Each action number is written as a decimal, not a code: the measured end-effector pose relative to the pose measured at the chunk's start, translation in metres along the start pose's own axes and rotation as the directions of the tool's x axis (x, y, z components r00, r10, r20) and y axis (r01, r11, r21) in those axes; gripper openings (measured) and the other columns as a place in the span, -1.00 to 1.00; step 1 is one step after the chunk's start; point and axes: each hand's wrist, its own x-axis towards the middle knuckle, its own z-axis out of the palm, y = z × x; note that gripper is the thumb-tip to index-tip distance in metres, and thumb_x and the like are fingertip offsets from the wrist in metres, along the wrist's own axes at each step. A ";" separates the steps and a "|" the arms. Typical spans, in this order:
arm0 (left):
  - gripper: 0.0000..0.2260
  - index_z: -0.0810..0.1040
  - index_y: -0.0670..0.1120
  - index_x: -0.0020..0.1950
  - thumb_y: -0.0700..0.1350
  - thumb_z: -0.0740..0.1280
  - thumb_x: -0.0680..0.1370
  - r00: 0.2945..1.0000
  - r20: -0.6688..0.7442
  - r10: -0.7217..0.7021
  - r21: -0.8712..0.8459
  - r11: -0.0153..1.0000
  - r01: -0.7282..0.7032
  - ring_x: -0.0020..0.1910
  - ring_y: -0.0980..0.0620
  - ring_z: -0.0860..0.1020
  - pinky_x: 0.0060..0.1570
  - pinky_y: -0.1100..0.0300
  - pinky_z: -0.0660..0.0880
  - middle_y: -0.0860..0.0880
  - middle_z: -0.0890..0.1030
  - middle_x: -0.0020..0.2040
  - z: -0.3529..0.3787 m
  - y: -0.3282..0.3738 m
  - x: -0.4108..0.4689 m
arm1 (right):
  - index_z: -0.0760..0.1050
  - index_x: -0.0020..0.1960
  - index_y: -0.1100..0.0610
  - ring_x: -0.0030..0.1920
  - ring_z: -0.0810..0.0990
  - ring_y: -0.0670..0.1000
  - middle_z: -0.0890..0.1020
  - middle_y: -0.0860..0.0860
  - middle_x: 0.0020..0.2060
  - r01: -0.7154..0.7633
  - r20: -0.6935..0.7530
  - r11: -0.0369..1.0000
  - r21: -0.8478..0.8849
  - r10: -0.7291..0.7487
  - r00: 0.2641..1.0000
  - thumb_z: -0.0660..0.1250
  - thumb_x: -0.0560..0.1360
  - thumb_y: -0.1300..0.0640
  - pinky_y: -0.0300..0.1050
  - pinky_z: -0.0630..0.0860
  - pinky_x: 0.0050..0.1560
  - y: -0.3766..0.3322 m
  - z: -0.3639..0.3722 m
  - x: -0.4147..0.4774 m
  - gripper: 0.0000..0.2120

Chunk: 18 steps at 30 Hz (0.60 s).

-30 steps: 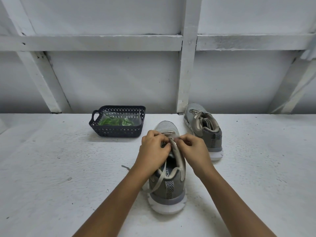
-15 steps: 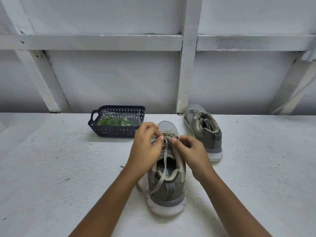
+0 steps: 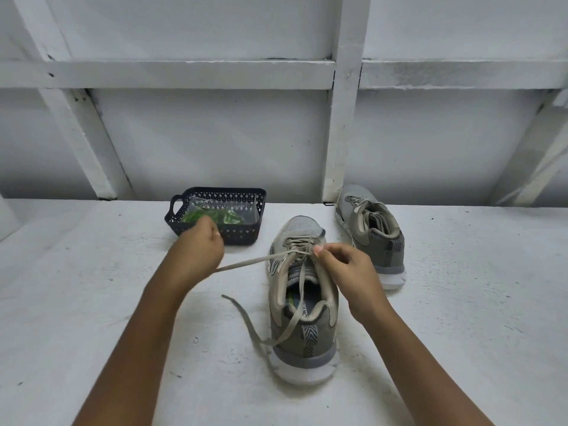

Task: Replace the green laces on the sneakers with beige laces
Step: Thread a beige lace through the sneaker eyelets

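Note:
A grey sneaker (image 3: 302, 327) stands in front of me, toe pointing away, threaded with a beige lace (image 3: 246, 264). My left hand (image 3: 196, 250) grips one end of that lace and holds it taut out to the left of the shoe. My right hand (image 3: 344, 272) pinches the lacing at the upper eyelets on the shoe's right side. The lace's other end trails over the heel and onto the table at the left. A second grey sneaker (image 3: 372, 235) with beige laces stands behind on the right.
A dark plastic basket (image 3: 242, 235) at the back left holds a clear bag with green laces (image 3: 212, 215). The white table (image 3: 92, 302) meets a white wall with wooden battens (image 3: 341, 118) just behind the shoes.
My left hand has moved left, away from the shoe, drawing the beige lace out taut through an eyelet. My right hand stays at the eyelets.

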 end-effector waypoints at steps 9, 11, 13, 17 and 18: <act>-0.70 0.50 0.02 0.24 0.10 0.19 0.58 0.851 0.053 0.522 0.361 0.785 -0.504 0.25 -0.01 0.32 0.17 0.06 0.34 0.01 0.36 0.26 0.054 0.054 -0.026 | 0.54 -0.08 0.25 -0.22 0.55 -0.04 0.61 0.09 -0.24 -0.073 0.060 0.989 0.126 0.066 0.996 0.36 0.50 0.21 -0.22 0.49 -0.16 -0.005 0.000 0.003 -0.91; -0.71 0.50 -0.03 0.21 0.07 0.16 0.60 0.847 0.080 0.525 0.441 0.744 -0.502 0.23 -0.05 0.32 0.13 0.06 0.32 -0.02 0.36 0.25 0.064 0.058 -0.024 | 0.48 -0.15 0.19 -0.26 0.53 -0.04 0.57 0.06 -0.30 -0.099 0.059 0.983 0.153 0.091 0.994 0.35 0.50 0.25 -0.22 0.46 -0.20 -0.007 0.001 0.003 -0.93; -0.75 0.51 -0.04 0.15 0.03 0.15 0.61 0.837 0.054 0.545 0.383 0.762 -0.522 0.20 -0.04 0.33 0.10 0.07 0.30 -0.01 0.37 0.20 0.068 0.055 -0.022 | 0.43 -0.21 0.16 -0.25 0.50 -0.01 0.53 0.06 -0.31 -0.128 0.060 0.976 0.174 0.119 0.991 0.34 0.50 0.27 -0.17 0.43 -0.17 -0.007 0.001 0.006 -0.86; -0.90 0.53 -0.03 -0.09 -0.04 0.28 0.56 0.840 0.030 0.542 -0.010 0.840 -0.542 0.08 0.03 0.34 0.11 0.13 0.29 0.05 0.40 0.01 0.063 0.042 -0.024 | 0.39 -0.26 0.15 -0.29 0.43 -0.02 0.47 0.07 -0.34 -0.216 0.004 0.950 0.225 0.220 0.975 0.27 0.50 0.31 -0.19 0.37 -0.21 -0.005 0.004 0.017 -0.81; -0.91 0.51 -0.02 -0.14 -0.07 0.30 0.55 0.844 0.042 0.535 -0.112 0.842 -0.528 0.06 0.05 0.35 0.11 0.16 0.30 0.06 0.40 -0.03 0.061 0.039 -0.026 | 0.38 -0.26 0.16 -0.32 0.42 -0.03 0.46 0.06 -0.36 -0.233 -0.008 0.949 0.214 0.240 0.971 0.26 0.51 0.31 -0.20 0.36 -0.25 -0.006 0.005 0.019 -0.81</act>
